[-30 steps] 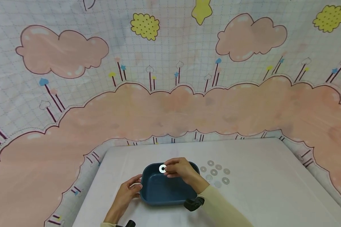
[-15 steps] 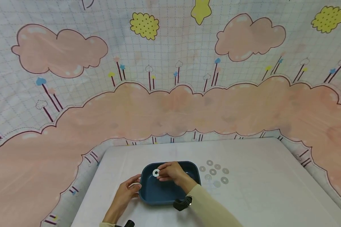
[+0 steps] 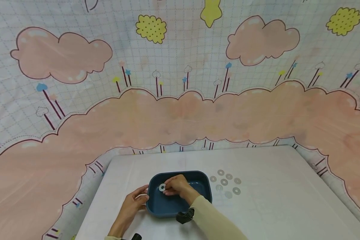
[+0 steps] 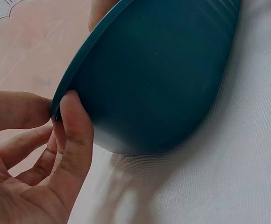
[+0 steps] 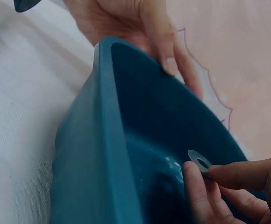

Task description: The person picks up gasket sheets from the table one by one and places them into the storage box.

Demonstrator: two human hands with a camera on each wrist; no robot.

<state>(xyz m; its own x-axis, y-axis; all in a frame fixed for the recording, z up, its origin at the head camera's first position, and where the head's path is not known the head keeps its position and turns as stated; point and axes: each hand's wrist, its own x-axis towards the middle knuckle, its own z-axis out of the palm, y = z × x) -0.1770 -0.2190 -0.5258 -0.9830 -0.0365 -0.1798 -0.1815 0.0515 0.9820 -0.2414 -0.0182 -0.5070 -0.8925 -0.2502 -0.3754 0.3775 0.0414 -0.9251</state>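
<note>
A dark blue rectangular plastic tub stands on the white table. At its left end my left hand holds the rim; in the left wrist view, thumb and forefinger pinch the edge of the tub wall. My right hand reaches inside the tub, low over its floor near the left side. Between its thumb and fingertips it pinches a flat metal washer, a ring with a hole in the middle. The right wrist view shows this washer tilted, apart from the tub wall.
Several more flat washers lie loosely grouped on the table to the right of the tub. Behind the table hangs a cloth backdrop printed with clouds and stars.
My right hand has carried the washer left and down, from above the tub into it. My left hand stays at the rim, and the loose washers have not moved.
</note>
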